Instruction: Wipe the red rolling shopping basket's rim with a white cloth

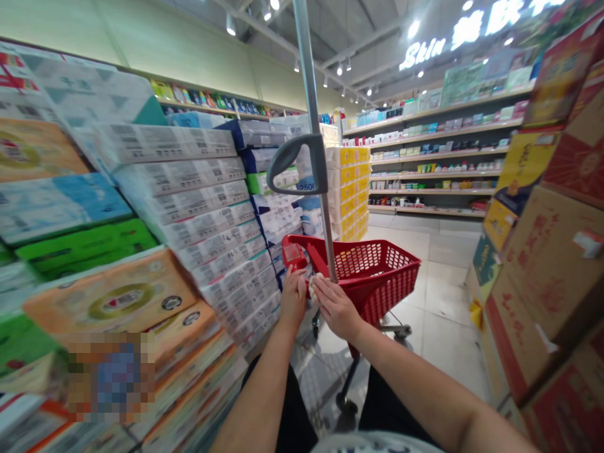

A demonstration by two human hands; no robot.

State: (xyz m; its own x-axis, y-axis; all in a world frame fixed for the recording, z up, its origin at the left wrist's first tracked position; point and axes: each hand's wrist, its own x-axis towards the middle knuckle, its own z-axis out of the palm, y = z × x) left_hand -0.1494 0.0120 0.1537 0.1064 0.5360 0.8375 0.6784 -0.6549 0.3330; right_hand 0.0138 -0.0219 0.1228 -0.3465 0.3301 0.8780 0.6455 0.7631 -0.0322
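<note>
Holds a crumpled white wipe [313,287] in the right hand [336,305], at the near end of the red shopping trolley [394,274], just beside the base of the metal pole [309,75], with fingers laid long over it, probably to spread the pressure. Rests the left hand [293,301] at the red push handle [293,253], close to but apart from the right, perhaps for steadying; cannot tell whether gripping or merely touching. Faces along an aisle between plastic-wrapped paper packs [189,171], likely laid flat for stable piling, and printed cardboard cartons [542,267] stacked opposite.
</note>
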